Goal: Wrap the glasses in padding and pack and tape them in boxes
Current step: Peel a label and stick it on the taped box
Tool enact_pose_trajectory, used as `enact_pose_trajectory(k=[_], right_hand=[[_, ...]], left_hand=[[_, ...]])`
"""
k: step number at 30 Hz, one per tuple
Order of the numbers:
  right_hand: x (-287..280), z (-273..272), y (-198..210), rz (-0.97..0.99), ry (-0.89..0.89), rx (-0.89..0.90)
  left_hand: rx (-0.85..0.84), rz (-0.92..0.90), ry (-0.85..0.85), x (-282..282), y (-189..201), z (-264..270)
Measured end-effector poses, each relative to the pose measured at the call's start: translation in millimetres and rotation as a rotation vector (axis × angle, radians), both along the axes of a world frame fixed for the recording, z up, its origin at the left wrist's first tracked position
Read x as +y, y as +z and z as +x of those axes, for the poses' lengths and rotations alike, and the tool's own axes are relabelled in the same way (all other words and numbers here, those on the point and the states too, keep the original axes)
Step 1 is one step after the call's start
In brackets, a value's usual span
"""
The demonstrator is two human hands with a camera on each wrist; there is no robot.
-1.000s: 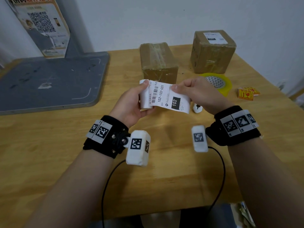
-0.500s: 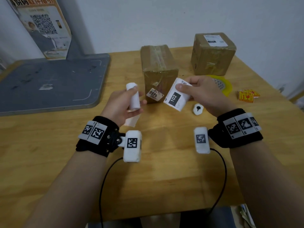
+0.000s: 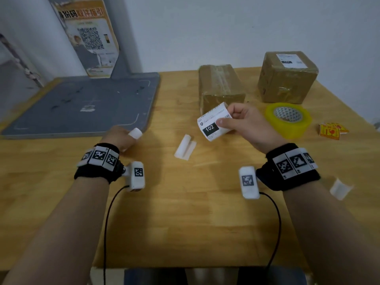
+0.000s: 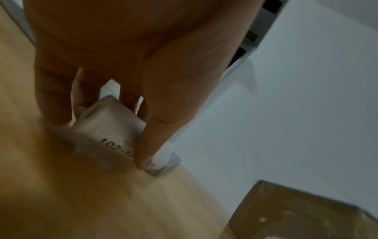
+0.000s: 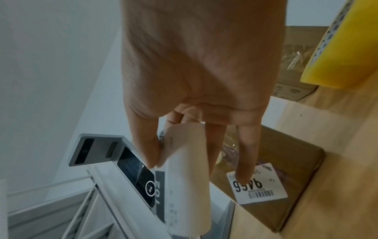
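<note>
Two taped cardboard boxes stand at the back of the table: a long one (image 3: pixel 222 85) and a cube one (image 3: pixel 287 79) that carries a white label. My right hand (image 3: pixel 224 119) pinches a peeled white label printed "102" (image 3: pixel 213 125) between thumb and forefinger, just in front of the long box. The right wrist view shows this label (image 5: pixel 188 177) curling over the long box (image 5: pixel 290 161), which has a "9496" sticker. My left hand (image 3: pixel 128 136) grips a white label roll (image 3: pixel 135 132) low over the table; the roll (image 4: pixel 114 127) is printed "102-10".
A yellow tape roll (image 3: pixel 287 120) lies right of my right hand, with red-yellow stickers (image 3: pixel 331 131) beyond it. A white backing strip (image 3: pixel 185 150) lies between my hands and another scrap (image 3: pixel 340 189) at the right. A grey platform (image 3: pixel 82 103) fills the back left.
The label came off the roll. My left hand carried the roll left and down towards the grey platform. A backing strip now lies on the table. My right hand kept the label.
</note>
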State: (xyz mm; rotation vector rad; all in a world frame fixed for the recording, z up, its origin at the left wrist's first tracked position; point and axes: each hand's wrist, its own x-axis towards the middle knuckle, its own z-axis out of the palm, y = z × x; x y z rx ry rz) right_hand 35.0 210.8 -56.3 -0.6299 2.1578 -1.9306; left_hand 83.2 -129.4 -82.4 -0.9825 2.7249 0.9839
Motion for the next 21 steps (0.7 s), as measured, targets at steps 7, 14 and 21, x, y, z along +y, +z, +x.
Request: enact_pose_trajectory(k=[7, 14, 21], right_hand=[[-8.1, 3.8, -1.6, 0.002, -0.009, -0.015], [1.3, 7.2, 1.3, -0.038, 0.022, 0.000], [21.9, 11.5, -2.9, -0.095, 0.049, -0.017]], left_hand=[[-0.091, -0.184, 0.096, 1.6, -8.1, -2.9], [0.369, 0.102, -0.113, 70.2, 46.4, 8.3], [0.340, 0.853, -0.311, 150.6, 53.4, 4.6]])
